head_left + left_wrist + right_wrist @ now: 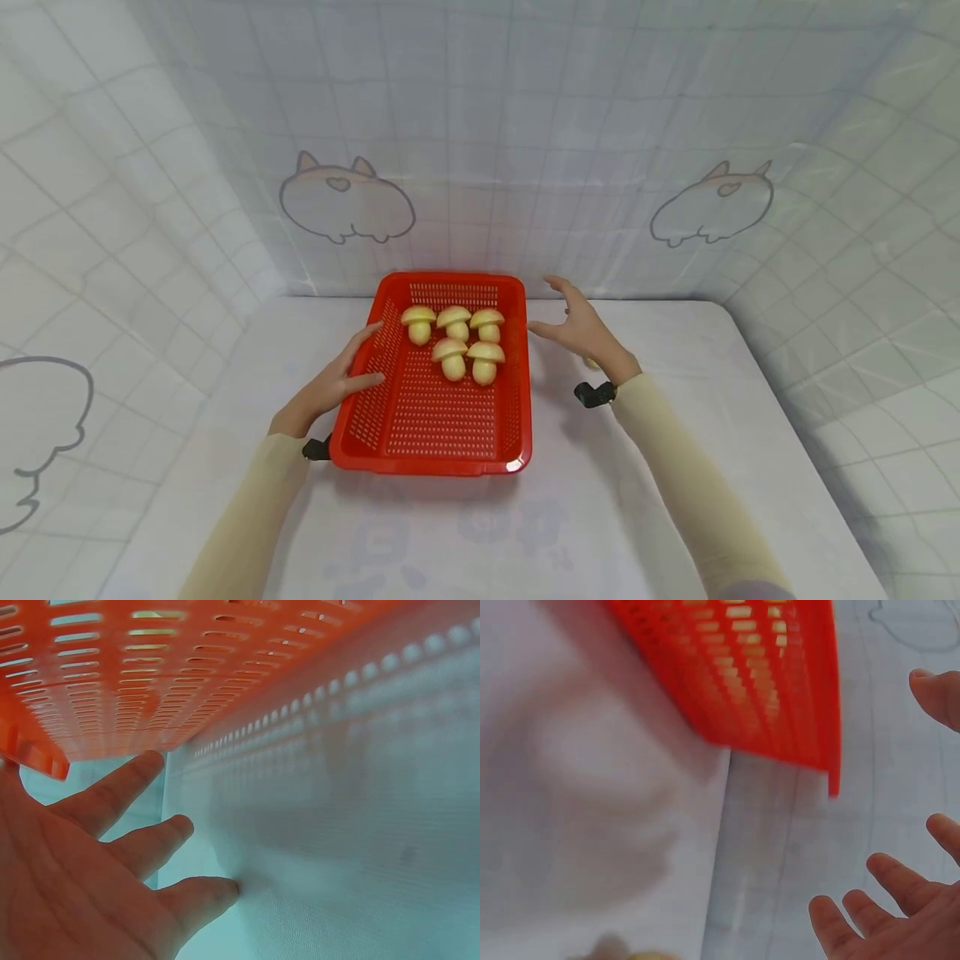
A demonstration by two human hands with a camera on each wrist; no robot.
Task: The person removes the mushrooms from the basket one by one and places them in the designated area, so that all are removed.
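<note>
A red plastic basket (442,425) with slotted walls sits on the white table. Inside it, towards the back, lie several yellow toy mushrooms (453,358) with pinkish caps. My left hand (330,387) is at the left rim, thumb and forefinger reaching over it. The left wrist view shows three straight, spread fingers (154,844) outside the slotted wall. Off the basket's right side, my right hand (581,329) holds nothing, its thumb and fingers spread wide apart. A small yellow piece (592,364) shows on the table beside the right wrist, mostly hidden by it.
A white grid-patterned curtain with animal drawings (347,200) hangs behind the table and down both sides. The basket's back end stands close to the table's rear edge. Black wrist devices (595,394) sit under both forearms.
</note>
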